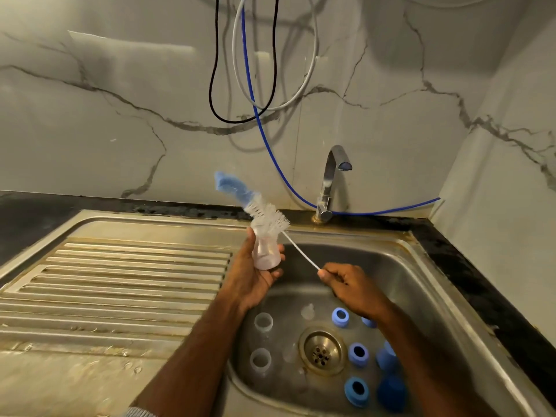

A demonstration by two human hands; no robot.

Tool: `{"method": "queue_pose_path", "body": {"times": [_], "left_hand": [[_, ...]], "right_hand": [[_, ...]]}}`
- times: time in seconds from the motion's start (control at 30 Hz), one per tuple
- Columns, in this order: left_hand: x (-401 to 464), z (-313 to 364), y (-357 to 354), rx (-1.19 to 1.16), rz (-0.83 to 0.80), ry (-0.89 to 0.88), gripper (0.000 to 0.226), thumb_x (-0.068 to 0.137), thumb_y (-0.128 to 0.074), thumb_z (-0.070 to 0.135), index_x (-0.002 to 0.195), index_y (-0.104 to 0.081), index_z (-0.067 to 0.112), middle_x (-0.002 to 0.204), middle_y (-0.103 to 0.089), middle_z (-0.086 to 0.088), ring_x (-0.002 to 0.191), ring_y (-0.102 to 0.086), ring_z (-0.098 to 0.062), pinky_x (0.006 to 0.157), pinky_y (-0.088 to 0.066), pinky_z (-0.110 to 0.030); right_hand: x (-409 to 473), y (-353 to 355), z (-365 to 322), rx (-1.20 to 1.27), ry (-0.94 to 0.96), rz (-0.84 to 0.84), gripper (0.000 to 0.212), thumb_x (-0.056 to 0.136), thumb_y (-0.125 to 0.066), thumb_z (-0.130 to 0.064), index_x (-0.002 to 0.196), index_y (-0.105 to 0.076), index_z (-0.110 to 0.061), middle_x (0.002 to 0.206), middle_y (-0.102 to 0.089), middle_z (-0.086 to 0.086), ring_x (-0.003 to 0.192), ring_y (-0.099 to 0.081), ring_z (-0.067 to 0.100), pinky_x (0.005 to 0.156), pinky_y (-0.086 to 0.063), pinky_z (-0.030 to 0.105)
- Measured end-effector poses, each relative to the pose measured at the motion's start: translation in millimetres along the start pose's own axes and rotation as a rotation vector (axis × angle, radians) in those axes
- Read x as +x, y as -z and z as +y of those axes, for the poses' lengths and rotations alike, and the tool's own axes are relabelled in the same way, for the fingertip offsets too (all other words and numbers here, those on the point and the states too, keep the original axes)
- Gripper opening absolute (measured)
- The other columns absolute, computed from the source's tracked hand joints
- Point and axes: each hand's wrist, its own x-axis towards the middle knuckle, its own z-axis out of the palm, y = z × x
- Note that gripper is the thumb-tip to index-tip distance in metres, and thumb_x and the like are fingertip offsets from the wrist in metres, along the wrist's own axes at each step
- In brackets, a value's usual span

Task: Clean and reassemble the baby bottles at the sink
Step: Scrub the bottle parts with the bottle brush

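Observation:
My left hand (255, 273) grips a clear baby bottle (266, 251) above the sink's left rim, its mouth pointing up and away. My right hand (350, 282) pinches the thin white wire handle of a bottle brush (264, 210). The brush's white bristles and blue sponge tip stick out beyond the bottle's mouth. In the sink basin (421, 284) stand two clear bottles (263, 322) at the left, several blue screw rings (340, 317) and a dark blue cap (391, 392) at the right, and a clear teat (308, 311) behind the drain.
The steel tap (331, 182) rises behind the basin, with no water running. A ribbed draining board (120, 281) lies to the left. Black, white and blue hoses (255, 85) hang down the marble wall. The brass drain (321, 350) sits mid-basin.

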Motion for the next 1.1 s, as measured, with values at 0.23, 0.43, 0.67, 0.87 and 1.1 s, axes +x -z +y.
{"method": "queue_pose_path", "body": {"times": [0.23,0.43,0.67,0.87,1.1], "left_hand": [[0.8,9.1,4.8,-0.17,0.018,0.035,0.057,0.1,-0.048,0.053,0.137,-0.058,0.01,0.101,-0.07,-0.012,0.084,-0.067,-0.021,0.071,-0.054,-0.035],[0.6,6.1,2.3,-0.208,0.031,-0.007,0.053,0.101,-0.049,0.041,0.144,-0.051,0.01,0.13,-0.065,-0.019,0.101,-0.067,-0.027,0.074,-0.06,-0.035],[4.4,15.4,5.4,-0.444,0.06,-0.053,0.045,0.104,-0.049,0.033,0.139,-0.05,0.005,0.133,-0.061,-0.029,0.115,-0.065,-0.039,0.077,-0.064,-0.041],[6.6,11.6,5.2,-0.502,0.058,-0.083,0.039,0.102,-0.053,0.029,0.132,-0.055,0.004,0.126,-0.065,-0.029,0.1,-0.073,-0.038,0.071,-0.063,-0.043],[3.3,1.9,-3.0,-0.513,0.055,-0.017,0.045,0.104,-0.05,0.032,0.136,-0.053,0.002,0.126,-0.065,-0.029,0.108,-0.07,-0.038,0.075,-0.063,-0.043]], "right_hand": [[-1.7,12.5,14.7,-0.009,-0.064,0.041,0.035,0.102,-0.054,-0.033,0.069,-0.056,-0.02,0.056,-0.049,-0.008,0.055,-0.045,0.005,0.058,-0.041,0.031],[-0.2,4.4,3.8,0.046,0.013,-0.012,0.035,0.102,-0.055,-0.03,0.068,-0.054,-0.021,0.055,-0.047,-0.012,0.054,-0.042,0.002,0.056,-0.038,0.022],[-4.1,8.7,8.3,0.017,0.062,0.116,0.019,0.1,-0.058,-0.032,0.084,-0.067,-0.033,0.07,-0.063,-0.014,0.066,-0.059,0.004,0.064,-0.047,0.019],[1.8,4.2,6.2,-0.056,0.123,0.094,0.022,0.099,-0.052,-0.048,0.09,-0.066,-0.033,0.073,-0.063,-0.012,0.072,-0.062,0.009,0.068,-0.053,0.033],[2.6,-3.5,10.3,-0.054,0.092,0.097,0.024,0.097,-0.051,-0.052,0.09,-0.064,-0.034,0.075,-0.063,-0.015,0.073,-0.062,0.004,0.066,-0.05,0.023]]}}
